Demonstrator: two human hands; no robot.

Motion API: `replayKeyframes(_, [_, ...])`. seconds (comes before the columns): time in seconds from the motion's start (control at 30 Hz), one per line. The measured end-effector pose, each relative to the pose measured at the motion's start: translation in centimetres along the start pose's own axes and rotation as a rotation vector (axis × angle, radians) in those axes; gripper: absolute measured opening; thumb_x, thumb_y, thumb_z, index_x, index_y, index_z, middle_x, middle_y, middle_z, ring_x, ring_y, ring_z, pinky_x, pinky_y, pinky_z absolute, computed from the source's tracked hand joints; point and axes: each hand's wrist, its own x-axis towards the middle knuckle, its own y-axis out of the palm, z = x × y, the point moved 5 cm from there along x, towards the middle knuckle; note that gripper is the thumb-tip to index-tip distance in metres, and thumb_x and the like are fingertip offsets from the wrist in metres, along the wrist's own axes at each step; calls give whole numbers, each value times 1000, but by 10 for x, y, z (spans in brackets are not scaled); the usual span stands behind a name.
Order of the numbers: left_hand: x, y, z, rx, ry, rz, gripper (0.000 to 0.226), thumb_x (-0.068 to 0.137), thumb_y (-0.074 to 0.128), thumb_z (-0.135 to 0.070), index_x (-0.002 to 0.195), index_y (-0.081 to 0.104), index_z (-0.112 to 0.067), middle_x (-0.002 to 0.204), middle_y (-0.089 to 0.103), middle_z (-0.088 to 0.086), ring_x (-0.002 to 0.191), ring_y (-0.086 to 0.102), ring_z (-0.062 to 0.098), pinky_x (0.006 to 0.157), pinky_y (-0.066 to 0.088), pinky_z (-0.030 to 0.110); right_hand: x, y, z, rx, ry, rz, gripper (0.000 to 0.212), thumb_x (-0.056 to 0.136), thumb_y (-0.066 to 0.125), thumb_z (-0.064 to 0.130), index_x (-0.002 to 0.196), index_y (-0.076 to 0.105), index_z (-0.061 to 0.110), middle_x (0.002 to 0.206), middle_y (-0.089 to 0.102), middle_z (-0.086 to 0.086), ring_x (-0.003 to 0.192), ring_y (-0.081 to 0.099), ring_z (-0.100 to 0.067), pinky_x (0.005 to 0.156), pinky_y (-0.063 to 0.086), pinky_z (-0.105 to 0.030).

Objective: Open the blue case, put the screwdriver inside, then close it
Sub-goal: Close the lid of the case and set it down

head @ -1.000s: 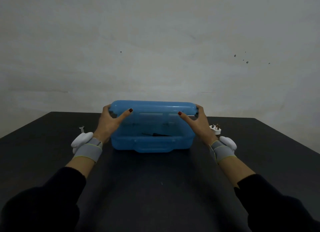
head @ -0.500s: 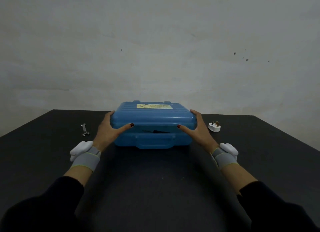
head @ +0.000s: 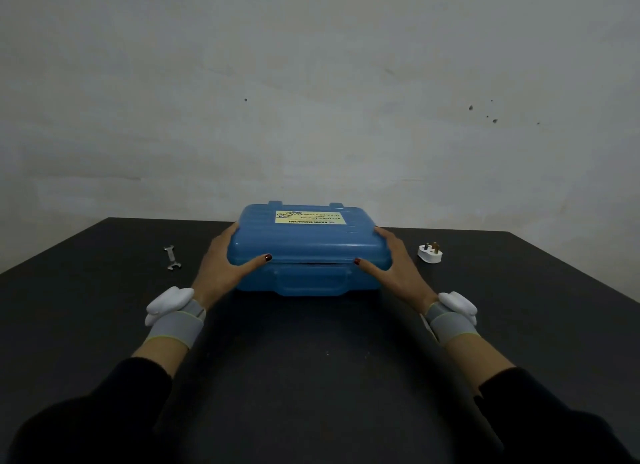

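The blue case [head: 308,245] lies on the black table [head: 311,359], its ribbed lid down with a thin dark gap left at the front edge above the handle. A yellow label sits on top of the lid. My left hand [head: 225,262] grips the case's left front corner, thumb on the front seam. My right hand [head: 394,266] grips the right front corner the same way. The screwdriver is hidden inside the case.
A small metal spanner [head: 171,257] lies on the table left of the case. A white three-pin plug [head: 430,253] lies to the right of it. A plain wall stands behind the table's far edge.
The lid came down from half raised to almost flat on the case. Both hands followed it down and the screwdriver inside went out of sight.
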Motion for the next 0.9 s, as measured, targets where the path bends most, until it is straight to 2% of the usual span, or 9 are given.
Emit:
replayKeyframes(0.13, [-3,-1,1,16,9,-9,89,65,76,-44,140,32,-23,144,39,6,127,41,22,103,35,34,-1,2,-3,25,15,-23,61,86,62,35,140,32,28,143,32,-5,119,40,-13,97,38,-25])
replayKeyframes(0.37, [-8,2,9,-7,-1,20,88,68,74,-42,141,28,-27,147,33,4,130,37,22,106,34,39,-5,6,-7,58,33,-8,61,86,62,34,139,32,31,144,30,-3,118,38,-11,96,41,-27])
replayKeyframes(0.5, [-8,-1,13,-95,-11,64,84,67,75,-38,139,32,-32,147,34,2,131,39,22,108,37,44,-6,0,-8,156,73,36,63,82,67,33,138,36,35,145,31,-1,127,40,-18,108,40,-38])
replayKeyframes(0.57, [-9,-4,15,-195,-3,97,79,68,75,-33,137,36,-34,146,37,0,128,43,17,105,40,35,-7,-3,-9,217,82,64,63,83,67,27,139,38,33,147,32,-3,132,39,-23,111,38,-43])
replayKeyframes(0.63, [-10,-5,16,-260,-10,135,74,73,72,-27,137,36,-36,146,38,-2,125,44,13,97,42,21,-7,-6,-11,293,77,73,61,86,65,19,140,39,28,148,36,-5,132,41,-22,112,38,-41])
replayKeyframes(0.77, [-12,-6,17,-327,-38,170,65,84,60,-21,141,31,-33,150,32,-1,128,38,10,102,35,25,-9,-7,-18,441,130,111,58,90,58,17,142,36,31,146,39,5,131,41,-14,109,36,-30])
replayKeyframes(0.9, [-15,-6,14,-356,-64,187,57,91,50,-24,142,27,-34,150,28,-2,128,31,7,100,30,19,-9,-6,-25,541,194,150,56,92,53,21,143,33,36,151,34,5,136,35,-15,116,28,-38])
